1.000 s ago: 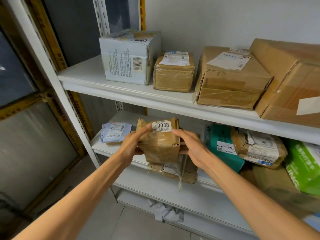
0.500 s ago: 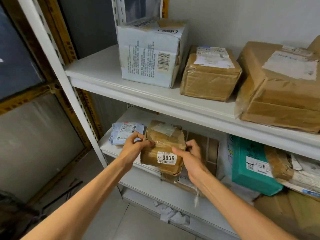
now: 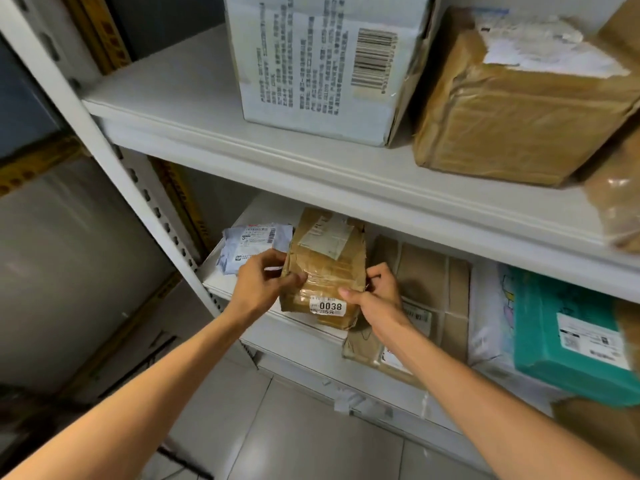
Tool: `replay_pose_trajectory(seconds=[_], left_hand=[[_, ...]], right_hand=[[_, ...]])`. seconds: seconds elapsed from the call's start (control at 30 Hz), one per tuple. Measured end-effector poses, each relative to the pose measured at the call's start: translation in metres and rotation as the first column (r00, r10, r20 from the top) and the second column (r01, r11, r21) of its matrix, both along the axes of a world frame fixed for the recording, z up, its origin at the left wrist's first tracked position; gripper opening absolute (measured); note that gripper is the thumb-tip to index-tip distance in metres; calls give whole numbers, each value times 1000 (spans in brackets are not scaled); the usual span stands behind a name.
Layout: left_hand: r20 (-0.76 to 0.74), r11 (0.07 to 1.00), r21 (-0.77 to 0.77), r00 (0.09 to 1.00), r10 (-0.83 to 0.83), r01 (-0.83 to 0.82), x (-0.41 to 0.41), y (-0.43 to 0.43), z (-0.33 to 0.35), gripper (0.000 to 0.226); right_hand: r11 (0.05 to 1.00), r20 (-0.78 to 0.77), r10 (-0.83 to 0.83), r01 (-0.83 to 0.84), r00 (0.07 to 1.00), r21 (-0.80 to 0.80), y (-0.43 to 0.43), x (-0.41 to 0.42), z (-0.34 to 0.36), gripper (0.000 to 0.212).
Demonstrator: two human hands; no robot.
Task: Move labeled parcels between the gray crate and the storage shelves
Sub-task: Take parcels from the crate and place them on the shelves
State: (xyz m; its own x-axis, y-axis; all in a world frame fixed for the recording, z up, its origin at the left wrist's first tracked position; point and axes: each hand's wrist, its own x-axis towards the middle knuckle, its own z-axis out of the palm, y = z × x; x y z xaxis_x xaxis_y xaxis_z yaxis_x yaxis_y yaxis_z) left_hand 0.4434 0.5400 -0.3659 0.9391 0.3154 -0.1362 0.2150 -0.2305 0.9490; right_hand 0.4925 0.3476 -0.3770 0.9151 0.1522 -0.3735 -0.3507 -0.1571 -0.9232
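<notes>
Indoor light, soft and even, moderately bright. Upper shelf (image 3: 214,109) above the hands is the brightest patch. Shadow under its lip dims the back of the lower shelf (image 3: 298,332) beyond the hands. Mild glare on the tape of the brown parcel (image 3: 325,268) held between left hand (image 3: 258,289) and right hand (image 3: 375,299); its 0038 label reads sharp. Brown box (image 3: 519,109) up-right of the hands is soft, label washed out. Wide-angle bow in the post (image 3: 104,150) left of the hands. Far-right edge smeared.
</notes>
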Motion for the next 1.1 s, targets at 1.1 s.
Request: replay_pose_trajectory(seconds=[1.1], left_hand=[[-273,615,734,954,-122,289,-9,-55,36,59]], right_hand=[[732,67,382,-258,922,-630,-113,-36,30,62]])
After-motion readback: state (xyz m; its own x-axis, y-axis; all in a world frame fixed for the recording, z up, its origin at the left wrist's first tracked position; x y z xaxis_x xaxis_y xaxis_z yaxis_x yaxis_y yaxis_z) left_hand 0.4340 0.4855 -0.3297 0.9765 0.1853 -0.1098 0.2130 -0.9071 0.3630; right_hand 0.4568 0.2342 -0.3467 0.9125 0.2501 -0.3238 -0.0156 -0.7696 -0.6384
